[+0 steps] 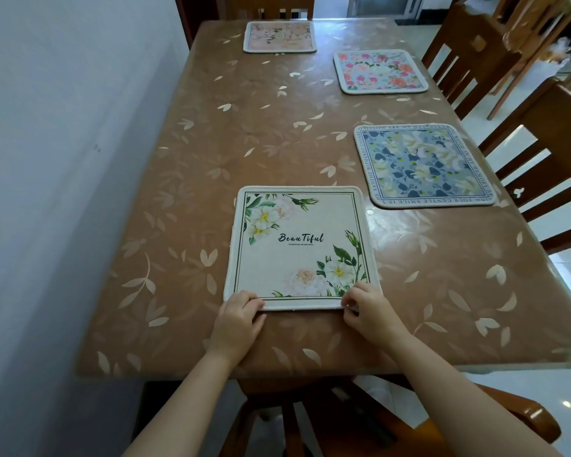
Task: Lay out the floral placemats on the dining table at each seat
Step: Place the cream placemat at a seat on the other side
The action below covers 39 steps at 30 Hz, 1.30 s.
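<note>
Step in hand, by my read: setting down and squaring the last mat, at the near end seat. The white placemat (299, 249) w/ green leaves and the word "Beautiful" lies flat on the tabletop (211, 143). Its near edge is set a bit back from the tabletop's near edge, right in front of the near chair (521, 413). Left hand (239, 319) sits on the near-left corner, fingers curled over the edge. Right hand (365, 308) pinches the near-right corner btw thumb and fingers; whether that corner is lifted, can't tell. Both hands narrow, each holding that mat. Other 3 are down: blue placemat (422, 164) and pink placemat (379, 71) along the right side, each by the side chairs (548, 153), and a peach placemat (279, 36) at the far end by the far chair (271, 6). Left side runs along a wall (47, 159), no seat seen there. So task looks nearly done. Next move, prob.: small nudge so the white placemat's near edge runs parallel w/ the tabletop edge and it sits centred on the chair, press the corners flat, then let go w/ both hands. Calls for a light, even slide. The tabletop cover looks glossy, so a one-sided pull could skew the mat.
</note>
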Motion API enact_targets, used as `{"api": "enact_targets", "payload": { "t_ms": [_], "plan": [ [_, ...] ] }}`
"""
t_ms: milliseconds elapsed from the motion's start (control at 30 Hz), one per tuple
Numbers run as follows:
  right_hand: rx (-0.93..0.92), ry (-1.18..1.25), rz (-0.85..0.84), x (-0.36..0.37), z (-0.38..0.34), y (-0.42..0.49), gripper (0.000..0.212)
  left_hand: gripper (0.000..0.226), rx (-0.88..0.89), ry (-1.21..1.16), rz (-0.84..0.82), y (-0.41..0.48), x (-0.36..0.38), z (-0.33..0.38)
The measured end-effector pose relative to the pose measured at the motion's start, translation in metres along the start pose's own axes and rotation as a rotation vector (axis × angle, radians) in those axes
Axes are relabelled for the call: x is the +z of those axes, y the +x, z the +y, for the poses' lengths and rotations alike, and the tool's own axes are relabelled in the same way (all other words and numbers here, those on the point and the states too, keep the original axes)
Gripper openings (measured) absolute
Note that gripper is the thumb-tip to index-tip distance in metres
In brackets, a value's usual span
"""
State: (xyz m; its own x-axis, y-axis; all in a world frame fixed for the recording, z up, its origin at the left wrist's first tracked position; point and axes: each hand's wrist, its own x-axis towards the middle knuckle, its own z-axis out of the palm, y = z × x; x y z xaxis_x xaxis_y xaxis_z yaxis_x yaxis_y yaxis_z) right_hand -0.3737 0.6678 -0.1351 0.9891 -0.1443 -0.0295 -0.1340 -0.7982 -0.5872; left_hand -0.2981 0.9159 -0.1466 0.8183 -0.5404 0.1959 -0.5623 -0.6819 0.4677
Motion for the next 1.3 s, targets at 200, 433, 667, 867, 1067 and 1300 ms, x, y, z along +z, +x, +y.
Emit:
{"api": "enact_targets", "payload": {
  "t_ms": [200, 433, 667, 867, 1067, 1300],
  "plan": [
    [-0.018, -0.032, -0.054, -0.001, 0.006, -0.006, 0.009, 0.032, 0.076, 0.058, 0.034, 0.000, 0.005, 0.000],
    [-0.045, -0.046, -0.131, -0.005, 0.007, -0.010, 0.009, 0.032, 0.051, 0.002, 0.059, -0.009, 0.001, -0.003],
    [-0.107, -0.087, -0.193, -0.002, 0.003, -0.020, 0.009, 0.026, 0.055, -0.038, -0.005, -0.035, -0.004, -0.002],
    [-0.135, -0.109, -0.192, 0.001, 0.001, -0.024, 0.009, 0.018, 0.005, -0.075, 0.017, -0.040, -0.006, -0.002],
    [-0.122, -0.116, -0.144, -0.001, 0.004, -0.028, 0.006, 0.022, 0.030, -0.020, 0.057, -0.046, -0.009, -0.001],
    [-0.120, -0.116, -0.145, 0.001, 0.002, -0.028, 0.005, 0.013, 0.038, -0.020, -0.032, -0.043, -0.008, -0.002]
  ]
}}
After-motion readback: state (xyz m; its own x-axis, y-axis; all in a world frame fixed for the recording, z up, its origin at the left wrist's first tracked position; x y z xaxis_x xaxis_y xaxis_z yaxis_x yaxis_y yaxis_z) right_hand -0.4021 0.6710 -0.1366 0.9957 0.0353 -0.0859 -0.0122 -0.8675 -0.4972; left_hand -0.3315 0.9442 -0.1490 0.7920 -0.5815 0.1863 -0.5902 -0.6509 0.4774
